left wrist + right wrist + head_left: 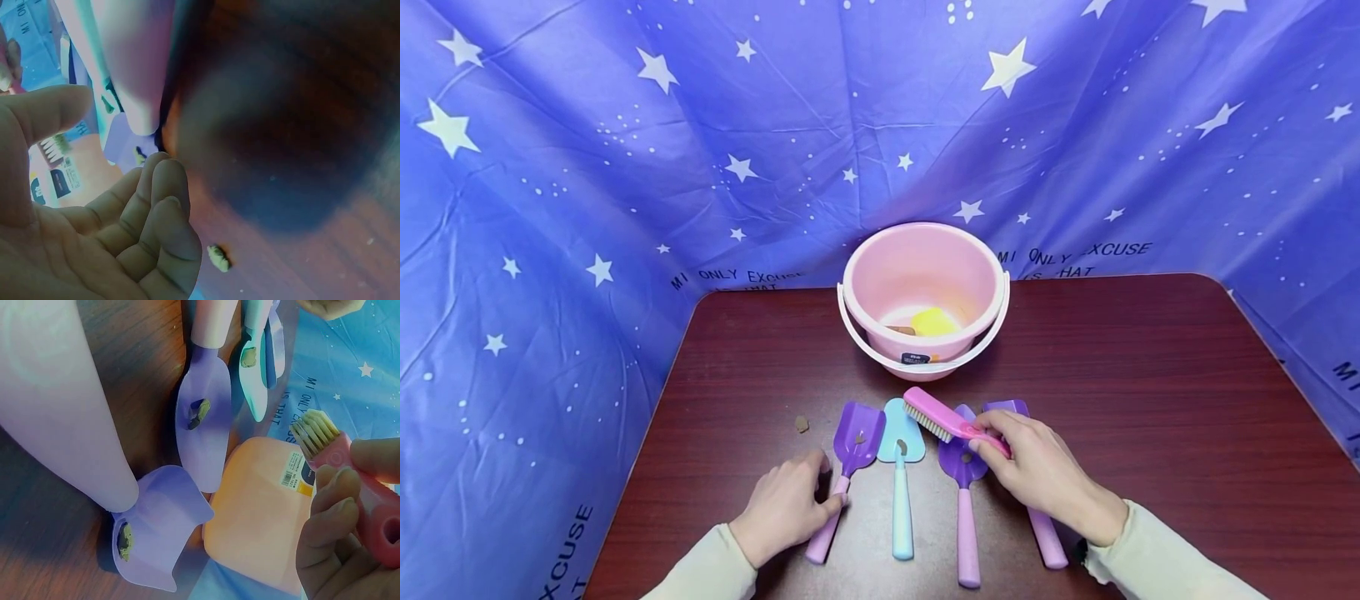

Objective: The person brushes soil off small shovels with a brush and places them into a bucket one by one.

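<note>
My right hand (pixel 1045 462) pinches the handle of a pink brush (pixel 928 408) between thumb and fingers. Its bristles face down, over the light blue shovel (pixel 902 508) and the middle purple shovel (pixel 968 533). Below that hand lies another purple shovel (pixel 1047 542), partly covered by it. My left hand (pixel 786 504) is beside the leftmost purple shovel (pixel 856 429), thumb at its pink handle. In the left wrist view, the fingers (pixel 169 212) are loosely bent and hold nothing. Small brown lumps lie on the shovels, like the one (pixel 125 542) seen in the right wrist view.
Behind the shovels stands a pink bucket (pixel 857 287) with a white handle, holding a yellow piece (pixel 934 322) and a brown one (pixel 901 331). A loose brown lump (pixel 802 424) lies on the dark wooden table (pixel 1120 358). A blue star-patterned cloth (pixel 820 108) hangs around it.
</note>
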The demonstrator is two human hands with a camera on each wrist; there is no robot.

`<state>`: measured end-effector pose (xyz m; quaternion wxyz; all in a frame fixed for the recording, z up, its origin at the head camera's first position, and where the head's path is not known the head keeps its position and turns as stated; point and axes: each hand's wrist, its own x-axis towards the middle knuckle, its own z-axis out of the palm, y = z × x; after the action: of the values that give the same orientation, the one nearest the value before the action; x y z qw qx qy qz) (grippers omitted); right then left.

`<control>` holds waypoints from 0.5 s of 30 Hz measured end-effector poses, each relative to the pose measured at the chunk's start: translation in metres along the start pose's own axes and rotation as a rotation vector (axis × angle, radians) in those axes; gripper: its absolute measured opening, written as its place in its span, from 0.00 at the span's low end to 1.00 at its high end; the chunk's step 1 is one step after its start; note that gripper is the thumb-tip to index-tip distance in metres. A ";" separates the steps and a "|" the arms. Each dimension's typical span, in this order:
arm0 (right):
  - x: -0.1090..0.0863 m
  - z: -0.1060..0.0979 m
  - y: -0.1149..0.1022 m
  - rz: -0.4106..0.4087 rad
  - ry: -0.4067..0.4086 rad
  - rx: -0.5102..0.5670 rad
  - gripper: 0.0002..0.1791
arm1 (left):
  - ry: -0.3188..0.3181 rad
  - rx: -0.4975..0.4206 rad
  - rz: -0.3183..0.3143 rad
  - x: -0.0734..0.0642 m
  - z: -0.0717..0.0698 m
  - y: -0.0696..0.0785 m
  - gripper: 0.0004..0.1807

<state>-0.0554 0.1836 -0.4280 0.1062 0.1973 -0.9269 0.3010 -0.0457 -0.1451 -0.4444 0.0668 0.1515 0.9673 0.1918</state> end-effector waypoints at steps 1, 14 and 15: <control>0.000 0.000 0.000 -0.001 0.001 -0.002 0.10 | 0.000 0.002 -0.004 -0.001 0.001 0.000 0.20; -0.001 0.002 0.000 0.001 0.009 -0.003 0.11 | 0.026 0.003 -0.020 -0.006 0.015 -0.002 0.22; -0.001 0.002 0.000 0.001 0.009 -0.003 0.11 | 0.026 0.004 -0.024 -0.006 0.016 -0.002 0.22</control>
<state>-0.0543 0.1829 -0.4299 0.1106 0.1953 -0.9269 0.3006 -0.0371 -0.1430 -0.4594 0.0561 0.1375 0.9702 0.1913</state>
